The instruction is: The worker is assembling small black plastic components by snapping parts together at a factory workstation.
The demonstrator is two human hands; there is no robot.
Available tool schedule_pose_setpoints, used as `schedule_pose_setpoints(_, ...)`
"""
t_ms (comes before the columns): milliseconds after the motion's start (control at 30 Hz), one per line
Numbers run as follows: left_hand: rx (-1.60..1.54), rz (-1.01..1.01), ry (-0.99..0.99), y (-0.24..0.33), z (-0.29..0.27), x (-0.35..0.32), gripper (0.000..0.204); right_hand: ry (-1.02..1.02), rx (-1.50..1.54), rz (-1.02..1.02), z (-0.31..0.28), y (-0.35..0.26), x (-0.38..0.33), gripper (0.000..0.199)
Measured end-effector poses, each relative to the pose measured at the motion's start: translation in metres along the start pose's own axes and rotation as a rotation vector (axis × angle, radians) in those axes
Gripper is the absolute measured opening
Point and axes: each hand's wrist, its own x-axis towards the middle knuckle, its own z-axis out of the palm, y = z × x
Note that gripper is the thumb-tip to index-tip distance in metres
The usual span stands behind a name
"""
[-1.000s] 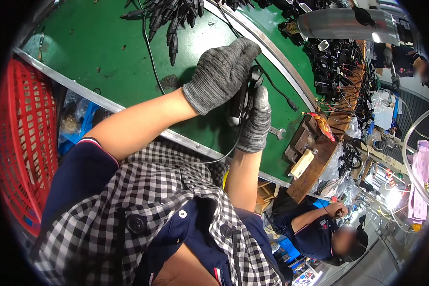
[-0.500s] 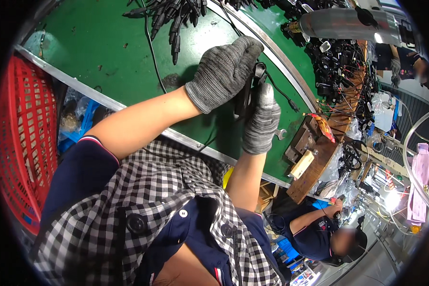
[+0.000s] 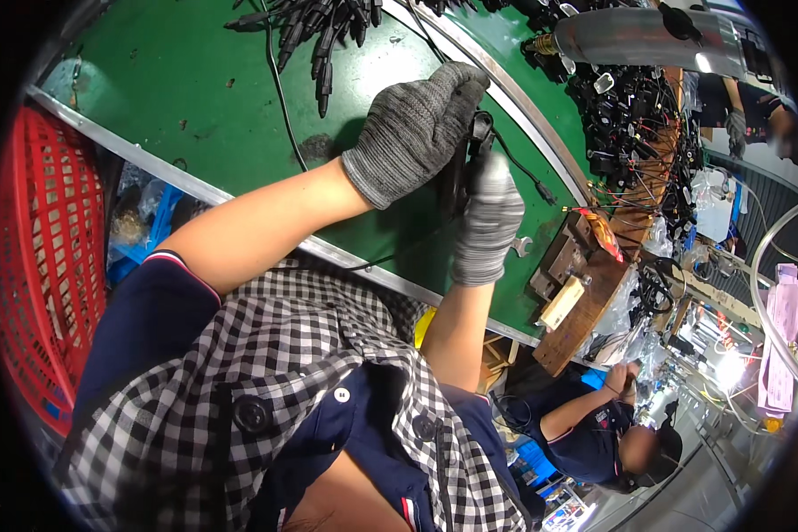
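My left hand [image 3: 412,133], in a dark grey knitted glove, is closed around a black plastic part [image 3: 481,127] with a loop-like end. My right hand [image 3: 489,222], in a lighter grey glove, is against the same part from the near right side, thumb up along it. Motion smears its fingers, and most of the part is hidden between the hands. A short black cable [image 3: 519,164] with a connector end sticks out to the right. Another thin black cable [image 3: 377,262] runs over the bench edge near my apron.
A bunch of black cable connectors [image 3: 324,53] lies at the far side of the green bench [image 3: 204,115]. Right of my right hand are a wrench [image 3: 522,246] and a metal fixture [image 3: 559,266]. A red basket [image 3: 58,257] stands left; a co-worker [image 3: 594,434] sits at lower right.
My right hand has shifted slightly along the black part and is now blurred. My left hand has barely moved. The co-worker's hands at lower right have moved.
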Motion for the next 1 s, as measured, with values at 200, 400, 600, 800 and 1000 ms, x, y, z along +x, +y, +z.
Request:
schedule_pose_setpoints(200, 0.06, -0.07, -0.043, 0.001, 0.001, -0.001, 0.025, 0.034, 0.303, 0.043, 0.008, -0.003, -0.004, 0.028)
schedule_pose_setpoints(400, 0.078, 0.031, -0.051, -0.005, -0.002, 0.0, 0.025, -0.111, 0.873, 0.611, -0.007, -0.018, -0.003, 0.035)
schedule_pose_setpoints(600, 0.179, 0.06, -0.066, -0.005, 0.0, -0.001, 0.023, -0.06, 0.29, 0.276, -0.005, -0.015, -0.006, 0.035)
schedule_pose_setpoints(800, 0.269, 0.167, -0.045, -0.01, 0.001, -0.003, 0.024, -0.071, 1.208, 0.694, 0.002, -0.013, -0.009, 0.034)
schedule_pose_setpoints(1000, 0.26, 0.201, -0.064, -0.014, 0.001, -0.003, 0.027, -0.046, 0.024, 0.019, -0.006, -0.001, -0.006, 0.035)
